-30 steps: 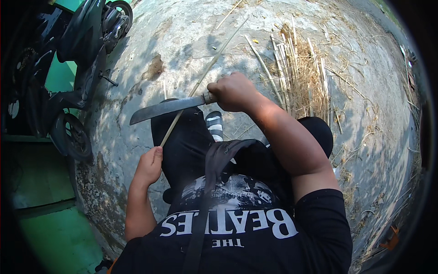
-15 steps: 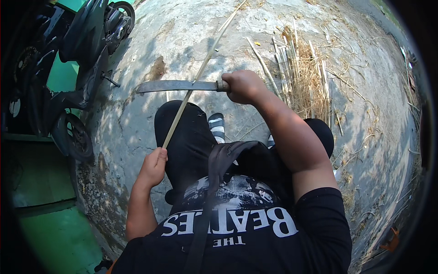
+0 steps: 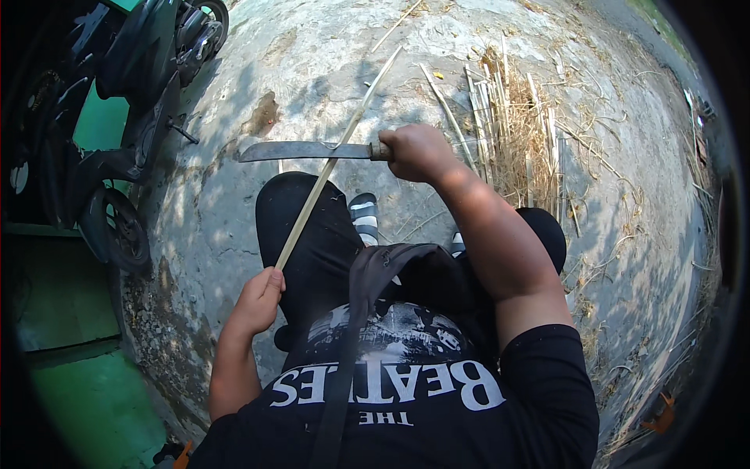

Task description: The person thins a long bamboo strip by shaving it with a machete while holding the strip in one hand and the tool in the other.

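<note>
My left hand (image 3: pixel 260 301) is closed round the near end of a long, pale bamboo strip (image 3: pixel 308 207). The strip slants up and away to the right, passing over my bent left knee. In my right hand (image 3: pixel 418 152) is the wooden handle of a machete (image 3: pixel 293 150), its long blade pointing left. That blade lies across the strip beyond the knee, touching it. A thin pale shaving (image 3: pixel 336 144) curls up where the two meet.
Several bamboo strips and dry straw-like shavings (image 3: pixel 522 117) lie in a heap at the right. Another thin stick (image 3: pixel 397 25) rests on the concrete ground (image 3: pixel 203 234) farther off. A dark motorbike (image 3: pixel 144 86) stands at the left beside green panels (image 3: pixel 94 406).
My left hand has shifted slightly toward me, with the strip sliding under the blade. The curled shaving at the blade shows larger. My right hand stays in nearly the same place.
</note>
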`<state>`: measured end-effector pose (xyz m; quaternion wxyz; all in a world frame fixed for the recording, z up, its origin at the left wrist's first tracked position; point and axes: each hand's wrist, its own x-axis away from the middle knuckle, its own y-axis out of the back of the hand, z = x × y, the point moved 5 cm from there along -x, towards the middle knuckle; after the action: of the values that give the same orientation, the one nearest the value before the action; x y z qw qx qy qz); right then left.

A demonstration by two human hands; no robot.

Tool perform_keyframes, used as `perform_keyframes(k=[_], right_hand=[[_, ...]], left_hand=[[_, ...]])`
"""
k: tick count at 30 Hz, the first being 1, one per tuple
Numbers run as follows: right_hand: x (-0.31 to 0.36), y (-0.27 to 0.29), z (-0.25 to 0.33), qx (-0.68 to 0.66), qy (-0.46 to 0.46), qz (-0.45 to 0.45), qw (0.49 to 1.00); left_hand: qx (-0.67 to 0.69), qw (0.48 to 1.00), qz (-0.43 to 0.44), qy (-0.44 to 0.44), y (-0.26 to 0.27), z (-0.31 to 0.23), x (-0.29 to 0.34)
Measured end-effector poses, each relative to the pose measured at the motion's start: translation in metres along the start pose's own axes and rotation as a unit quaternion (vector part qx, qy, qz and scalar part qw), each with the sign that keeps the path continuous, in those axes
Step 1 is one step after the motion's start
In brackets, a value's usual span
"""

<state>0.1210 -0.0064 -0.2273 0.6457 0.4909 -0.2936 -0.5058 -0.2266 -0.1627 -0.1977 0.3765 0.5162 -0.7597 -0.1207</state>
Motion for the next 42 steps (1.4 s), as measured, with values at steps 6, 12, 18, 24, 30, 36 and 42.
perform_keyframes(k=[6, 12, 18, 24, 30, 36, 42], right_hand=[[0.003, -0.004, 0.040, -0.022, 0.120, -0.037, 0.992], [0.004, 0.001, -0.025, -0.031, -0.048, -0.042, 0.997], [0.004, 0.011, 0.011, -0.003, 0.001, -0.042, 0.999], [0.005, 0.003, 0.007, -0.016, 0.065, -0.082, 0.994], [0.008, 0.011, -0.027, -0.010, -0.073, -0.007, 0.997], [0.007, 0.012, 0.008, -0.030, 0.057, -0.029, 0.998], [0.009, 0.003, -0.044, -0.050, -0.059, -0.056, 0.995]], left_hand=[[0.115, 0.992, 0.024, 0.038, -0.007, 0.019, -0.004], [0.063, 0.998, 0.016, -0.011, -0.002, 0.015, 0.004], [0.095, 0.994, 0.041, 0.041, -0.001, 0.018, 0.005], [0.024, 0.998, 0.047, 0.023, 0.005, 0.018, 0.008], [0.115, 0.986, 0.067, 0.096, 0.004, 0.023, 0.010], [0.090, 0.994, 0.031, 0.046, -0.001, 0.028, 0.012], [-0.027, 0.999, 0.003, -0.026, 0.008, 0.009, 0.019]])
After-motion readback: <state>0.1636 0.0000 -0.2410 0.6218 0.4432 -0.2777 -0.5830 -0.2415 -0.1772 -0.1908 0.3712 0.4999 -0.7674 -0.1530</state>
